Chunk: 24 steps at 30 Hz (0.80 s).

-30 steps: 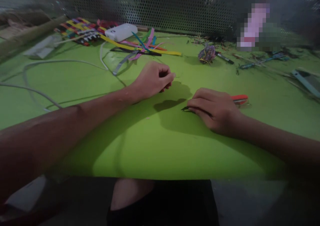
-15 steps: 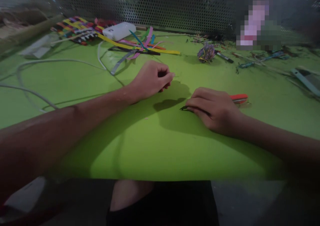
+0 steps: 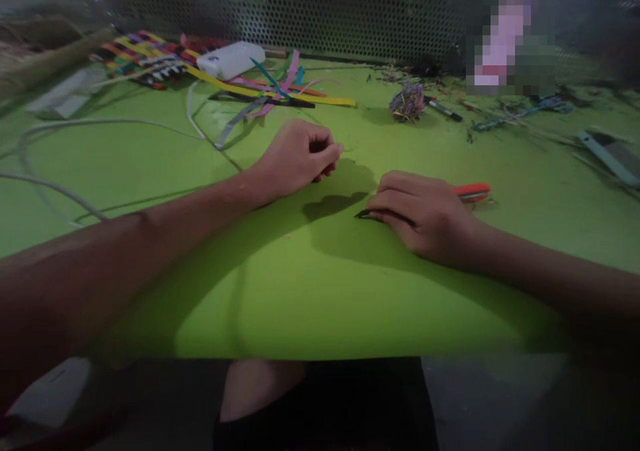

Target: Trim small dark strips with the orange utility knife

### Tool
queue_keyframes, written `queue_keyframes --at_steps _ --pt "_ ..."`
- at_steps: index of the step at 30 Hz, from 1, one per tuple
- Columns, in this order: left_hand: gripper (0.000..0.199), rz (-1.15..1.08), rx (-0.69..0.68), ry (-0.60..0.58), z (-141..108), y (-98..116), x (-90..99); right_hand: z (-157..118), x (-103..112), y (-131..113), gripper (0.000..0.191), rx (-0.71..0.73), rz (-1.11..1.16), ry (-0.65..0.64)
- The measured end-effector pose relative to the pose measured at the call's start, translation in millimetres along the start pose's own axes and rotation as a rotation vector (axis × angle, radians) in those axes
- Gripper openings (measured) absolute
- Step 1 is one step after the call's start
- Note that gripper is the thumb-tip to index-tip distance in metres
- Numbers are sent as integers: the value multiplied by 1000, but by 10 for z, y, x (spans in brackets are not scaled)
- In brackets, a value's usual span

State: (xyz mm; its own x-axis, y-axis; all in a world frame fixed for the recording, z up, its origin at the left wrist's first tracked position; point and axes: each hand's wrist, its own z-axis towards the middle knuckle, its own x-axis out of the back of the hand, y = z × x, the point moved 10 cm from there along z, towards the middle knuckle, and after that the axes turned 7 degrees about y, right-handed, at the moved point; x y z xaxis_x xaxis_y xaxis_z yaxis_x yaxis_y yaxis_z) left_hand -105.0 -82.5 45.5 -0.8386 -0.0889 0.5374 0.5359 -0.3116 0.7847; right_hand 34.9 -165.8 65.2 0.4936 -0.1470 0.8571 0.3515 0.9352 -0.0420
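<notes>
My left hand (image 3: 305, 154) hovers over the middle of the green table (image 3: 280, 291), thumb pressed to the curled fingers. Whatever may be in that pinch is hidden or too small to name. To its right, my right hand (image 3: 423, 211) rests low over the table, closed around a red-handled tool (image 3: 473, 191) with a dark pointed tip. The tip points left past my fingers, while the red handle end sticks out behind the hand. My hand covers the middle of the tool, so its exact kind is hidden. The two hands are apart.
Coloured strips (image 3: 280, 94) lie behind my left hand, near a white box-shaped device (image 3: 231, 60) and a colourful woven piece (image 3: 145, 58). A tangled thread ball (image 3: 407, 102) sits beside a marker (image 3: 445, 109). A white cable (image 3: 115, 122) loops at left; a phone-like object (image 3: 607, 154) lies right.
The whole view has shifted slightly, so everything appears a little further left. Both hands keep the same pose and grip.
</notes>
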Motion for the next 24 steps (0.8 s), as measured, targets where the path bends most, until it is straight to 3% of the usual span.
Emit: queue_keyframes --at_steps 13,16,20,24 --pt "34 -27 58 -29 -6 -46 -5 29 -48 24 23 -25 44 -28" --pt "26 -34 -25 -96 -60 146 -35 34 -50 25 21 -9 67 -17" --pt "8 5 -224 -290 -270 546 -210 29 -35 21 18 23 78 6" --pt "14 134 -292 -299 -377 643 -288 26 -35 52 16 1 78 -11"
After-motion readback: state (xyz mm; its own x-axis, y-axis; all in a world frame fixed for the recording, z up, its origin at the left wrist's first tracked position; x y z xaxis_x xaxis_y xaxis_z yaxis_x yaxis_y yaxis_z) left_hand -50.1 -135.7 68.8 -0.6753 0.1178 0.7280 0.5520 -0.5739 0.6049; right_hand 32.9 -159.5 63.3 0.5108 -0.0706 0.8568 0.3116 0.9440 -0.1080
